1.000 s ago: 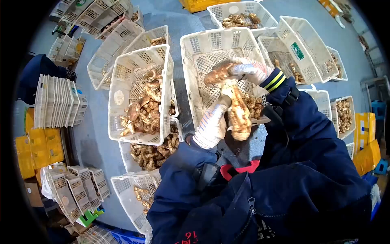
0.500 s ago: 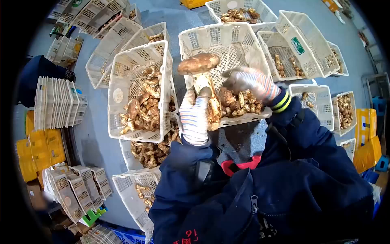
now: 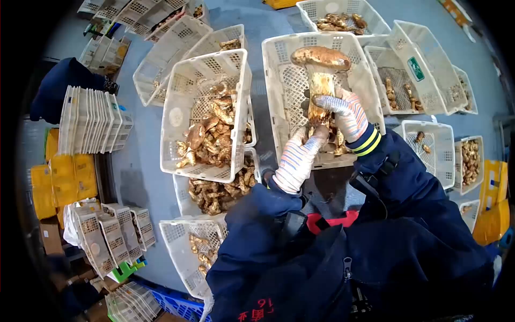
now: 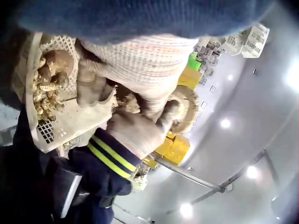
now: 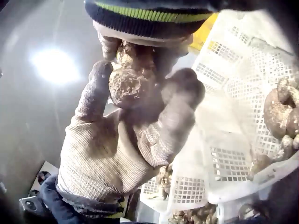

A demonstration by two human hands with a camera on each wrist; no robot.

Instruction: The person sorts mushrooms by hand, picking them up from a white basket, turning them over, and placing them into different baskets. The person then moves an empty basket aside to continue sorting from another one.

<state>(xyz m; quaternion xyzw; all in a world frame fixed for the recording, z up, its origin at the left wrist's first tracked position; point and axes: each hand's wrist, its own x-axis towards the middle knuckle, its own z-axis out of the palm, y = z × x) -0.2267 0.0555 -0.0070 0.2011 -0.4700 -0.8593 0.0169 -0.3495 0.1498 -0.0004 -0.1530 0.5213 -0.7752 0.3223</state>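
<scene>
Both gloved hands gripping large mushroom (image 3: pixel 321 83), cap up, above white crate (image 3: pixel 272 80) of smaller mushrooms (image 3: pixel 339 146). Left hand (image 3: pixel 298 160) holding lower stem, right hand (image 3: pixel 345 114) curling fingers round stem higher up. Second crate (image 3: pixel 177 118), holding more mushrooms, is standing just beside.

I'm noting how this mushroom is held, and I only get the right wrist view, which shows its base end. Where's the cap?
Observer: In the head view, the cap is at the end of the mushroom away from the person's body.
Operator: Which hand is nearer to it?
Observer: The right hand; its fingers cross the stem above the left hand in that picture.
</scene>
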